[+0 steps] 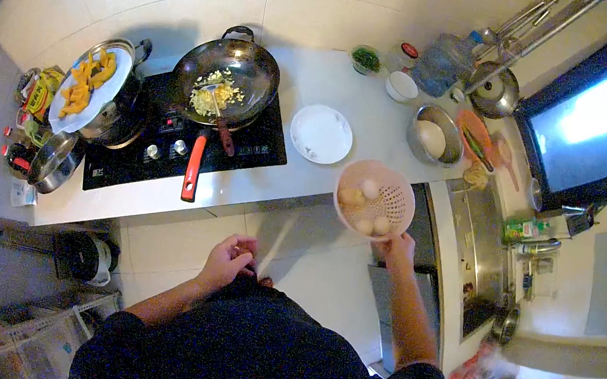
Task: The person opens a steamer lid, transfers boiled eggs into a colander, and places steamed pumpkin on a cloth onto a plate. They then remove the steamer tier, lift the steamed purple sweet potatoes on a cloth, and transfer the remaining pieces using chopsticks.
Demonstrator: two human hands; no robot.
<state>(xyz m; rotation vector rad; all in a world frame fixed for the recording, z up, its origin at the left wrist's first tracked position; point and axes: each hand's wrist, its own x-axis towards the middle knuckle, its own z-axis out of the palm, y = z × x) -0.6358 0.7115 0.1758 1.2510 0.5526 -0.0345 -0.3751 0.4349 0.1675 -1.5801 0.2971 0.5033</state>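
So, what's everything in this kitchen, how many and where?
Counter: one, pale, centre
Cooktop: one, black, left
Wok: one, dark, on cooktop
Plates: two, white, mid-counter and far left
Yellow pieces: several, on left plate
Colander: one, pink, near counter edge
Round items: at least four, pale, in colander
Pot: one, silver, right
Jug: one, bluish, back right
Sink: one, silver, far right
Smaller items: several, mixed, around edges
Left hand: one, bare, before body
Right hand: one, bare, holding colander

A bluish plastic jug (446, 66) stands beside a red-topped jar (408, 52).
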